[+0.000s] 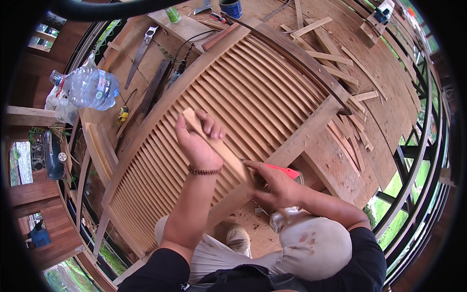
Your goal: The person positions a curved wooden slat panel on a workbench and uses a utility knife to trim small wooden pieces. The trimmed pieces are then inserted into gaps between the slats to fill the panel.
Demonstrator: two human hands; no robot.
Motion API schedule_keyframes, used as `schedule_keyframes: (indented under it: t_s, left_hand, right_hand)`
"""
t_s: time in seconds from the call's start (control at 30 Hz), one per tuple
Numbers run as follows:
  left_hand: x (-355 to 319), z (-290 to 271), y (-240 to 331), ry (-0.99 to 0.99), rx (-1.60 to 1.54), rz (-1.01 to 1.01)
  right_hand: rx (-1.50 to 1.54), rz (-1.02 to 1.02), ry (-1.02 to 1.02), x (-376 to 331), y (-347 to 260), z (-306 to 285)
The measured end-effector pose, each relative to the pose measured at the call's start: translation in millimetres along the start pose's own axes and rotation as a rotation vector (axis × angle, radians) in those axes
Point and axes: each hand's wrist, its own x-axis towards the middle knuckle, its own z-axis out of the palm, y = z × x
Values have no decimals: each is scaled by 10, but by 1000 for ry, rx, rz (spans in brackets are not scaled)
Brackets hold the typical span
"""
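Note:
My left hand [200,136] is closed around a pale wooden slat [221,152], which slants down to the right over the louvred wooden panel [194,93]. Its lower end reaches my right hand [277,186], where motion blurs it. My right hand is closed on a flat red utility knife [284,171], whose red body shows above the knuckles. The fingers hide its blade, so I cannot tell whether it touches the slat. Beneath both hands lies the panel, a frame filled with several parallel slats.
Offcuts [335,63] lie scattered at the far right. Along the left are a handsaw [141,56], a yellow tape measure [123,114], a power tool [178,72] and a large plastic bottle [92,88]. A blue can [230,8] stands at the back. Metal railings [413,168] edge the right.

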Motion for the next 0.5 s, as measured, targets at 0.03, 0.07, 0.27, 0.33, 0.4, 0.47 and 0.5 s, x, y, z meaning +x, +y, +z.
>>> schedule_keyframes:
  t_s: [0.03, 0.07, 0.27, 0.33, 0.4, 0.47, 0.5]
  left_hand:
    - [59, -17, -5, 26, -15, 44]
    - [127, -49, -7, 52, -30, 89]
    - [1060, -810, 709, 189, 1587, 46]
    - [1519, -1878, 1235, 288, 2001, -2]
    - [1662, -2395, 1220, 350, 2195, -103]
    - [1584, -2567, 1016, 344, 2239, -175]
    - [1608, -2667, 956, 371, 2231, -122]
  right_hand:
    - [-6, 154, 30, 55, -92, -39]
    - [-56, 125, 108, 101, -52, -74]
    - [-537, 222, 609, 594, 700, -952]
    - [-599, 243, 612, 906, 847, -1174]
    - [-747, 243, 634, 1094, 988, -1322]
    - [-878, 249, 669, 1277, 1088, -1526]
    - [-917, 252, 683, 1380, 1143, -1587]
